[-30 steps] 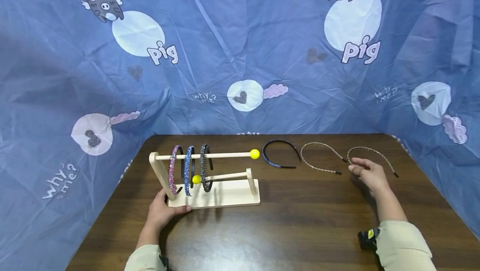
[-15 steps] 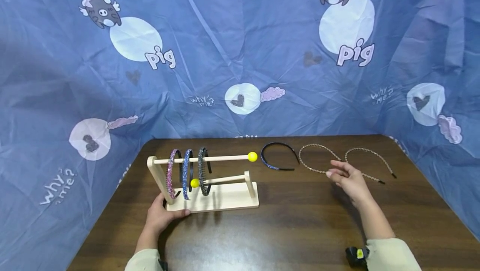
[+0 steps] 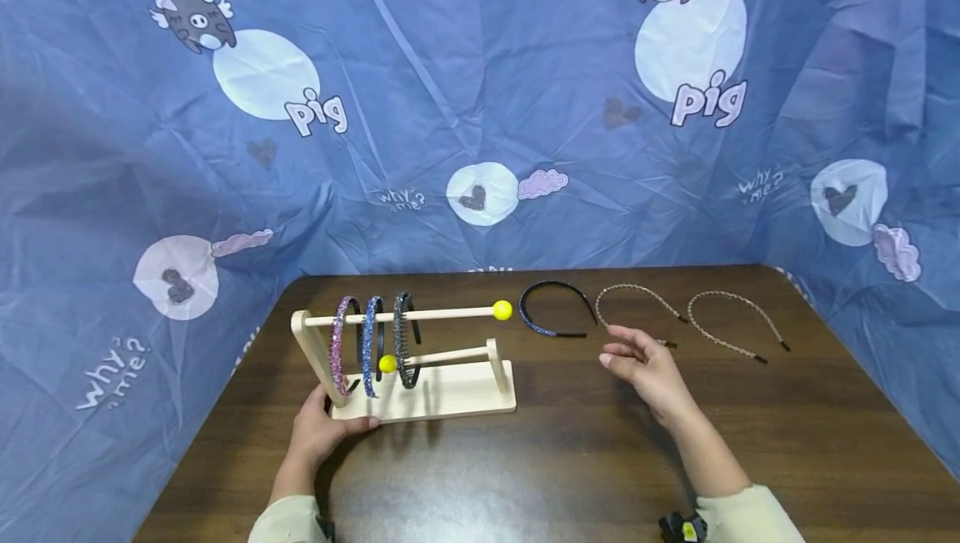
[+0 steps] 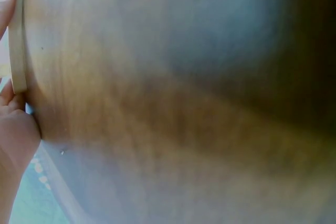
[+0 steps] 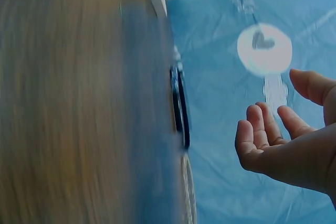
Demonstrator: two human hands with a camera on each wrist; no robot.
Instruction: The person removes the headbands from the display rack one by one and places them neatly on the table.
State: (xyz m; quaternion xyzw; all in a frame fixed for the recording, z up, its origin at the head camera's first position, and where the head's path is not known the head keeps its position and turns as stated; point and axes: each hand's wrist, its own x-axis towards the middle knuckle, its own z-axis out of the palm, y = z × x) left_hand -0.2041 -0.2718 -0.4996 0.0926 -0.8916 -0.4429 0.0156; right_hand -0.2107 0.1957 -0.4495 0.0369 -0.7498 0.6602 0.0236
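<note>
The left hand (image 3: 318, 430) grips the rack (image 3: 472, 393) at its 8 o'clock end, thumb along the front edge, other fingers partly hidden. On the upper rail (image 3: 457, 314) hang the pink band (image 3: 337, 351), blue band (image 3: 367, 351) and black band (image 3: 401, 339). The right hand (image 3: 652, 372) is above the table (image 3: 540, 460), fingers loosely bent, thumb apart. From it: navy band (image 3: 536, 328), 10 o'clock; first braided band (image 3: 633, 286), 12; second braided band (image 3: 720, 294), 2.

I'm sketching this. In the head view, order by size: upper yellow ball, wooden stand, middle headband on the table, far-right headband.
Largest to smallest:
1. Wooden stand
2. Middle headband and far-right headband: too alike to rank; the right hand partly hides the former
3. Upper yellow ball
</note>
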